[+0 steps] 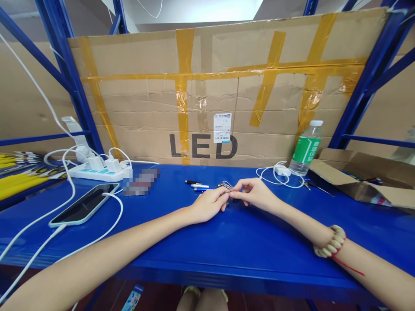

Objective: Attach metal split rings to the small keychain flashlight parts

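Note:
My left hand (208, 205) and my right hand (256, 194) meet above the middle of the blue table, fingertips touching or nearly so. Both are closed, with thumbs and fingers pinched around a small dark, metallic-looking item (224, 186) that the fingers mostly hide. I cannot make out its kind. A thin pale loop shows just behind it. Just beyond my left hand lie a black pen (192, 182), a silver pen (199, 186) and a blue pen (201, 190), the last partly covered by the hand.
On the left a phone (86, 204) with white cables lies before a power strip (100, 172). At the right stand a water bottle (306, 149), a coiled white cable (281, 173) and an open cardboard box (359, 179). Taped cardboard (142, 108) closes the back of the blue table (259, 246).

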Demonstrator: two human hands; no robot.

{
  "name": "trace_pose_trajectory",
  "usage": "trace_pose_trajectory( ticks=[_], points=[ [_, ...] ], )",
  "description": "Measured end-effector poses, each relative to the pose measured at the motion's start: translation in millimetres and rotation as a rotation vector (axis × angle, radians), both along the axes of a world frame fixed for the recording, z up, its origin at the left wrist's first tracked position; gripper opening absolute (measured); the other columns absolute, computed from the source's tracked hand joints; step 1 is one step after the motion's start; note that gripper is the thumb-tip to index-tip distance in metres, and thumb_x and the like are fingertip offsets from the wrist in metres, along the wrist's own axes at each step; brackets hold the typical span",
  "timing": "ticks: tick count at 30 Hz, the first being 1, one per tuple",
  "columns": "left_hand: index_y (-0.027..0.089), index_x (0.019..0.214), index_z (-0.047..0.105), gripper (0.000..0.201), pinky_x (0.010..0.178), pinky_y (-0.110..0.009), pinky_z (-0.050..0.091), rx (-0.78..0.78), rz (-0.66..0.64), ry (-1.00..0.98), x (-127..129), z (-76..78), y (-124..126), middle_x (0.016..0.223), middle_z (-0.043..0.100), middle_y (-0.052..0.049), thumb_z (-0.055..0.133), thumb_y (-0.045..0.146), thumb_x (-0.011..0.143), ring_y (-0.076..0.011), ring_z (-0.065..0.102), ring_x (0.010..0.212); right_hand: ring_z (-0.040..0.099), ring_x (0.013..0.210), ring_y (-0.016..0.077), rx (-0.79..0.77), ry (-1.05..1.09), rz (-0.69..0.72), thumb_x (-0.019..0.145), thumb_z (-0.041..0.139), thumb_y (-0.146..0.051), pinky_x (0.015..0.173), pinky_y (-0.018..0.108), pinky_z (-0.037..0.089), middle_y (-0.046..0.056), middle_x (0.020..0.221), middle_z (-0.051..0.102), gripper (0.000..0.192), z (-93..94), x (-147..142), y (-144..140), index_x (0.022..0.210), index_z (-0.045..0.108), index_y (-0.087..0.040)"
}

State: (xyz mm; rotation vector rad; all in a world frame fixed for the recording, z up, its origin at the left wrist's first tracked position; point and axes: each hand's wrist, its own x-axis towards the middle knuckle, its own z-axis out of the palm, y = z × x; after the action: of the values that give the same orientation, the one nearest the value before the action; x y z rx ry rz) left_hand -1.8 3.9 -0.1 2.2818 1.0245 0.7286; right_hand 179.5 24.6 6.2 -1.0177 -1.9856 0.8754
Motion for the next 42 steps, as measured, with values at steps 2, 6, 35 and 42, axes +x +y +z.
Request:
trace_pose_trajectory(
  ticks=[2, 6, 35, 42],
  points=[
    [0.018, 0.086, 0.049, 0.026, 0.071, -0.023, 0.039, -0.001, -0.001, 0.002, 0, -0.9, 1, 0.067, 0.055, 0.003, 0.028, 0.032, 0.089, -0.0117, 0.053, 0.07, 0.046, 0.037, 0.0047, -0.005, -0.001, -0.001, 0.062, 0.067, -0.046, 0.035, 0.018, 0.034, 0.002, 0.06, 0.062, 0.034, 0.4, 0, 0, 0.069, 0.061, -0.013],
    [0.019, 0.087, 0.049, 0.026, 0.071, -0.023, 0.039, 0.004, -0.001, 0.006, 0, -1.7, 1, 0.067, 0.055, 0.003, 0.028, 0.032, 0.089, -0.0117, 0.053, 0.07, 0.045, 0.037, 0.0042, -0.023, 0.005, -0.002, 0.06, 0.069, -0.043, 0.035, 0.018, 0.034, 0.002, 0.06, 0.063, 0.033, 0.9, 0, -1, 0.069, 0.062, -0.013],
    [0.018, 0.08, 0.054, 0.025, 0.066, -0.023, 0.038, 0.045, 0.006, 0.122, 1, 1.3, -1, 0.068, 0.059, 0.002, 0.032, 0.029, 0.087, -0.0126, 0.055, 0.068, 0.045, 0.038, 0.0045, -0.004, 0.001, 0.067, 0.066, 0.065, -0.045, 0.038, 0.018, 0.035, 0.0, 0.058, 0.061, 0.032, 2.9, -6, -10, 0.071, 0.063, -0.014],
    [0.018, 0.084, 0.054, 0.029, 0.07, -0.023, 0.039, 0.026, 0.0, 0.077, 1, -1.4, 1, 0.069, 0.06, 0.002, 0.029, 0.032, 0.089, -0.0119, 0.055, 0.069, 0.044, 0.038, 0.0049, 0.005, 0.001, 0.021, 0.066, 0.065, -0.047, 0.037, 0.019, 0.035, 0.0, 0.056, 0.06, 0.034, 4.8, -5, -9, 0.072, 0.063, -0.013]
  ],
)
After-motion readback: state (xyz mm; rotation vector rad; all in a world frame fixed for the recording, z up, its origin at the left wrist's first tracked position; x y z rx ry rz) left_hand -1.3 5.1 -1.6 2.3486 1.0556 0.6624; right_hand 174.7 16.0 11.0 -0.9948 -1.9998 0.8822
